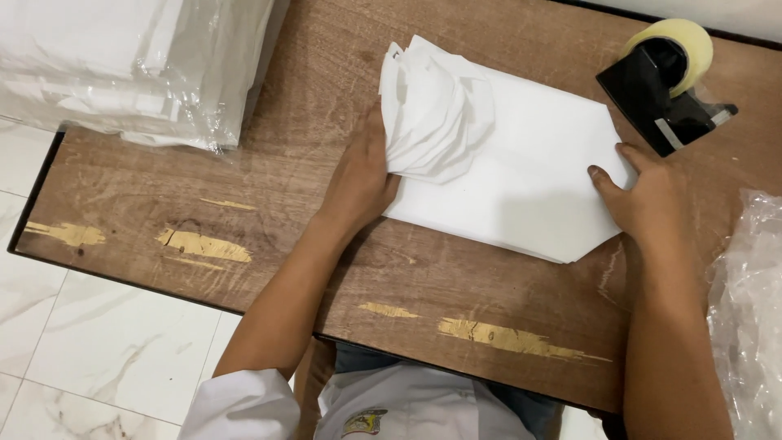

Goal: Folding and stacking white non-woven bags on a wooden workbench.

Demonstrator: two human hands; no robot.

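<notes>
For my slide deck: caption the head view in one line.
Left hand and right hand press a folded white garment flat on a worn wooden table beside a tape dispenser.

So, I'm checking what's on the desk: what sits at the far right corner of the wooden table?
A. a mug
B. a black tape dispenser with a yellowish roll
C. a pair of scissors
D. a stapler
B: a black tape dispenser stands on the table just beyond the right hand.
</notes>
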